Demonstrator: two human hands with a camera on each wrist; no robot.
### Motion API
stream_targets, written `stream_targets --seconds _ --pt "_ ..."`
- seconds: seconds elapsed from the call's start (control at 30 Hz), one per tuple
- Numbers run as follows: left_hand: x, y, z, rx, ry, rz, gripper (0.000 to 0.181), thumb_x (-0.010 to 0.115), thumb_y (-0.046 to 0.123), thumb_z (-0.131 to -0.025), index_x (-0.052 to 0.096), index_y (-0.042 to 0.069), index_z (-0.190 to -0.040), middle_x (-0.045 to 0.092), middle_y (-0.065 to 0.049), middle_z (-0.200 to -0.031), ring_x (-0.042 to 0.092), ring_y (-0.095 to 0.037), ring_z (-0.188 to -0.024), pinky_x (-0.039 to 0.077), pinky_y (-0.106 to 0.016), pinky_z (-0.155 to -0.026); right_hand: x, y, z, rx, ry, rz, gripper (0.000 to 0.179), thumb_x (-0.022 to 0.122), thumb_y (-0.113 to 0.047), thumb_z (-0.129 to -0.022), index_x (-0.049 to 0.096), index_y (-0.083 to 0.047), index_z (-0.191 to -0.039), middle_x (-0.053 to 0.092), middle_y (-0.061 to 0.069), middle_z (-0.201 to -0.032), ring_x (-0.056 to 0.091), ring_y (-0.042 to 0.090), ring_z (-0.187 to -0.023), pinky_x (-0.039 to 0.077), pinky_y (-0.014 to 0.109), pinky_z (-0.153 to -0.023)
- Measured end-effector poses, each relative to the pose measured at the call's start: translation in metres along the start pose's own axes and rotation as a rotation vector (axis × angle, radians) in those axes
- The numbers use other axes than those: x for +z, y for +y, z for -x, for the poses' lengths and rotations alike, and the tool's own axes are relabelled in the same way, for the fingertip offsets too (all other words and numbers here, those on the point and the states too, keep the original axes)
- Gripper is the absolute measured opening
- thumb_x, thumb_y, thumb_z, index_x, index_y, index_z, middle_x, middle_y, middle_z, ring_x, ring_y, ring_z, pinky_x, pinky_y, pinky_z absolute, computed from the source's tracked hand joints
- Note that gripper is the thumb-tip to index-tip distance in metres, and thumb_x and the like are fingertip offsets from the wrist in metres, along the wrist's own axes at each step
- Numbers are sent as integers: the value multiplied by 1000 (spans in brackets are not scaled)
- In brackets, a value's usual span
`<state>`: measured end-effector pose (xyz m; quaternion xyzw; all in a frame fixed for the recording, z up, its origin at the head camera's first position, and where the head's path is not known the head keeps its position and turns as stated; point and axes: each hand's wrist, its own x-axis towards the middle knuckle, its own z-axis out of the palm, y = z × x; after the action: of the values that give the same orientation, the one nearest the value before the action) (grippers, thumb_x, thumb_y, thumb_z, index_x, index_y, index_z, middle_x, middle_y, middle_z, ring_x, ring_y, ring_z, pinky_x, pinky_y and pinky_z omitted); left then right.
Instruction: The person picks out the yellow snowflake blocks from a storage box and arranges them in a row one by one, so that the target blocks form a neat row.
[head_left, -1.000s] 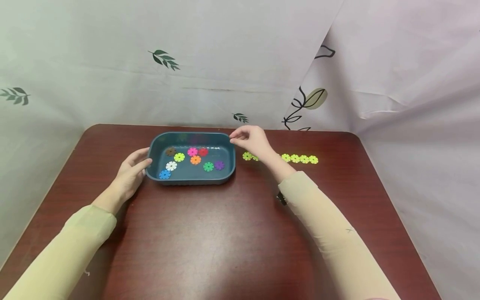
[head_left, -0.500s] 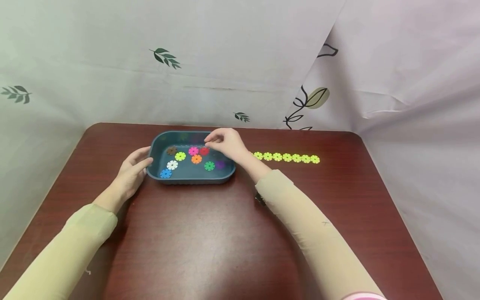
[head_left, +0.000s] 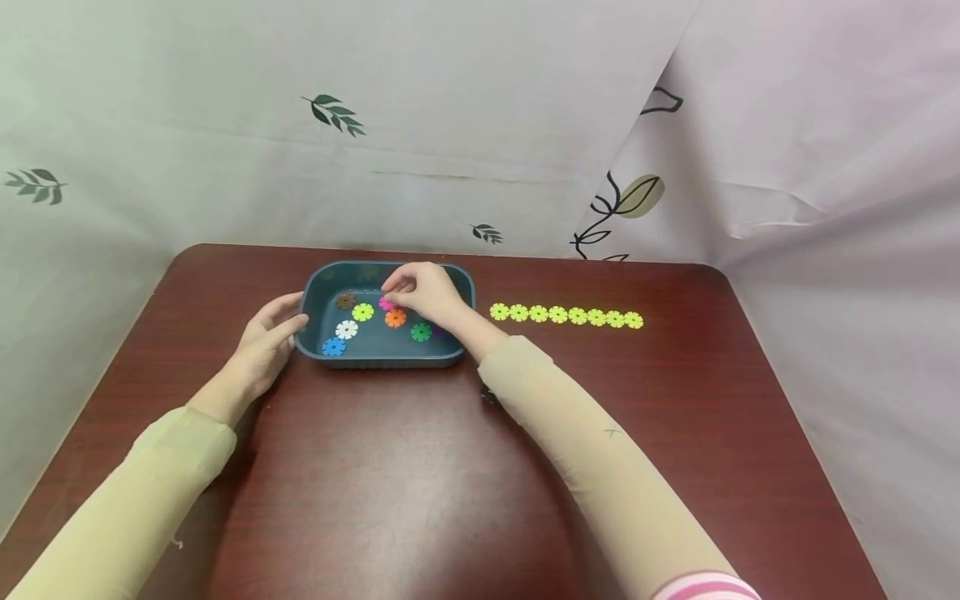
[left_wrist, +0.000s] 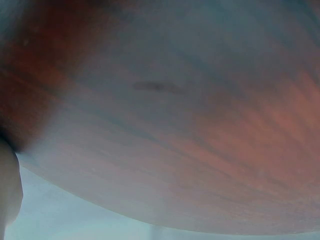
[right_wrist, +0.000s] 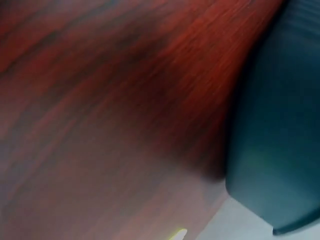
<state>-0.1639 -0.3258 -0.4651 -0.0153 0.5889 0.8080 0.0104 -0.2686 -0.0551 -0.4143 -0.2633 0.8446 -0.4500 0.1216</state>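
Observation:
My left hand (head_left: 260, 346) holds the left end of a dark blue-green tray (head_left: 378, 362), thumb on the rim and fingers along the outer wall. My right hand (head_left: 427, 293) reaches into the tray from the right, fingertips right at a pink snowflake disc (head_left: 386, 303). Around it lie an orange disc (head_left: 395, 317), a yellow disc (head_left: 363, 312), a brown disc (head_left: 346, 302), a white disc (head_left: 347, 330), a blue disc (head_left: 333, 346) and a green disc (head_left: 421, 332). The hand hides the red disc and most of the purple one.
Several yellow snowflake discs (head_left: 558, 314) form a straight row on the brown table (head_left: 360, 475), right of the tray. A pale cloth with leaf prints (head_left: 420, 200) hangs behind the table. The right wrist view shows the tray's outer wall (right_wrist: 280, 125) close by.
My right hand has moved left from the tray's right rim down to the pink disc, uncovering the whole yellow row. My left hand stays on the tray.

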Motion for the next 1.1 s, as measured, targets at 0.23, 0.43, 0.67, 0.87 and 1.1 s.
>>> stream_targets --seconds 0.23,0.43,0.67,0.87,1.1 --pt "0 0 -1 -9 -2 -20 34 56 -2 -107 66 25 -125 69 15 -122 62 1 -112 51 -11 -94 8 -2 -10 -18 -56 13 18 77 -11 -99 78 -2 -114 80 11 -107 75 18 -95 59 20 -85" --pt "-1 -3 -2 -3 -10 -19 34 56 -2 -107 68 24 -125 70 14 -122 62 0 -111 50 -12 -93 16 -4 -14 -16 -75 30 18 78 -11 -98 77 -3 -115 77 9 -106 72 16 -93 57 19 -79" --pt "-2 -5 -2 13 -14 -7 34 55 -3 -107 69 23 -125 70 13 -121 61 -3 -109 49 -15 -93 25 -3 -18 -21 -106 56 19 76 -9 -100 77 -4 -118 77 8 -109 72 16 -98 54 17 -81" --pt "-2 -5 -3 19 -8 17 35 55 -5 -106 70 21 -124 72 11 -119 62 -4 -108 50 -15 -93 29 -1 -21 -39 -170 91 26 74 -9 -100 74 -6 -127 75 7 -124 70 16 -112 53 14 -91" --pt "0 -5 -4 21 -11 31 36 54 -7 -106 71 20 -123 73 11 -118 64 -4 -106 50 -16 -93 31 2 -23 -94 -200 275 38 76 -14 -100 70 -13 -138 70 3 -138 66 15 -125 52 18 -100"
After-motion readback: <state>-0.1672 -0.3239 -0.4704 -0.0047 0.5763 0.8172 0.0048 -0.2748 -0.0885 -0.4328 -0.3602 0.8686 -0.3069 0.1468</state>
